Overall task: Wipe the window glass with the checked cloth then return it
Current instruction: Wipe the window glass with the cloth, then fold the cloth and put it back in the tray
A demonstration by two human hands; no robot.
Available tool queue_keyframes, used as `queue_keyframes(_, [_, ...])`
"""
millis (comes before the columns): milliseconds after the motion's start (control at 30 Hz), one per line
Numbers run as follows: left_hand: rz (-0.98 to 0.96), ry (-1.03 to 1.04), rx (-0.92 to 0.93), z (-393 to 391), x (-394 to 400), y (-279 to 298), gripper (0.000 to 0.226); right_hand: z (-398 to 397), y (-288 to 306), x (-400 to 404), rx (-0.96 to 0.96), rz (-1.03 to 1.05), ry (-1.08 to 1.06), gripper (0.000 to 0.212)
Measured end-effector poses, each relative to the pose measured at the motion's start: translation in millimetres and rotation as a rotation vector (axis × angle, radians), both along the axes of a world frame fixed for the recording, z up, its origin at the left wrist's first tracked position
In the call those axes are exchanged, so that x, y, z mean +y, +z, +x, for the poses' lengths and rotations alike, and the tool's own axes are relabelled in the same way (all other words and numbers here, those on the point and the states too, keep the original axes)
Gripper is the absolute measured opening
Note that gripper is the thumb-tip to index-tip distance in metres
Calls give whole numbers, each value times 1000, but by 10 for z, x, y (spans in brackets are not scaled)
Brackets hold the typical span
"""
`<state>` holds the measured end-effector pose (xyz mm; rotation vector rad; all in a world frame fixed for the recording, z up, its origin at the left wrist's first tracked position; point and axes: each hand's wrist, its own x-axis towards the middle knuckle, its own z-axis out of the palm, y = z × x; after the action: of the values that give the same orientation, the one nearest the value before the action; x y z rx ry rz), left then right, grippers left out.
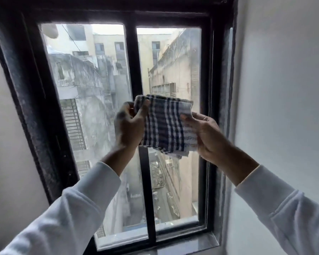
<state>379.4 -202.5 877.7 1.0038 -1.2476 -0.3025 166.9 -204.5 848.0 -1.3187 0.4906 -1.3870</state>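
Cloth (164,124): folded, pinched at both ends by left hand (129,124) and right hand (206,137), fingers closed, off the glass (92,85). Risks: unfolding mid-wipe from loose grip; smearing from grime.

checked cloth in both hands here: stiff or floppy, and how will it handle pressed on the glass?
Probably floppy: the checked cloth is folded in layers and its lower edge sags below the left hand and right hand. Likely light, since fingertip pinches carry it. It should flatten and conform against the window glass, though loose layers may bunch or unfold.
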Motion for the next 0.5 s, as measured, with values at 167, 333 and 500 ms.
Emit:
queue_keyframes(167, [-79, 70, -41, -69, 438, -287, 37, -57, -157, 665, -17, -39, -254, 35])
queue_keyframes(333, [35, -61, 0, -395, 892, -920, 34, -361, -676, 1388, 10, 131, -403, 29])
queue_keyframes(500, [346, -356, 83, -955, 1467, -2142, 30, -928, -1689, 2174, 77, 401, -588, 21])
